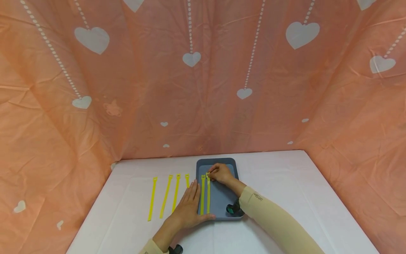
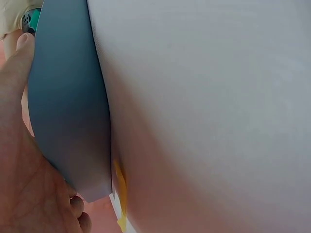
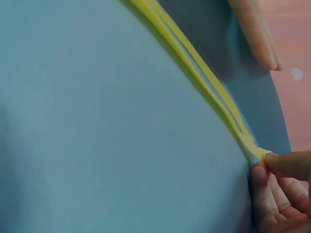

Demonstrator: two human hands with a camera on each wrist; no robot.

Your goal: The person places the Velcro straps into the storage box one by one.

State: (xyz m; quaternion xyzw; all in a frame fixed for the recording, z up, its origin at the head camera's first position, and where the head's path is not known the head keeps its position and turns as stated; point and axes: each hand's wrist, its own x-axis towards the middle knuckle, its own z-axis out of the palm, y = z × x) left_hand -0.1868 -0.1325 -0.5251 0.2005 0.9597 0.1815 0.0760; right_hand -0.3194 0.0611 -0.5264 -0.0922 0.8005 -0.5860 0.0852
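Observation:
A grey-blue tray (image 1: pixel 222 197) sits on the white table, with two yellow strips (image 1: pixel 203 194) lying lengthwise along its left side. My right hand (image 1: pixel 211 175) reaches over the tray's far end and pinches the top end of the right-hand strip (image 3: pixel 260 152) between thumb and fingers (image 3: pixel 286 165). My left hand (image 1: pixel 193 204) lies flat with straight fingers on the table beside the tray's left rim (image 2: pixel 68 107), thumb (image 2: pixel 14 63) along the tray's front corner. It partly covers another yellow strip (image 1: pixel 187 180).
Three more yellow strips (image 1: pixel 166 195) lie side by side on the white tablecloth (image 1: pixel 285 183) left of the tray. Pink heart-patterned cloth (image 1: pixel 203 88) walls the table at the back and both sides. A wrist camera (image 1: pixel 234 209) hangs over the tray's front right.

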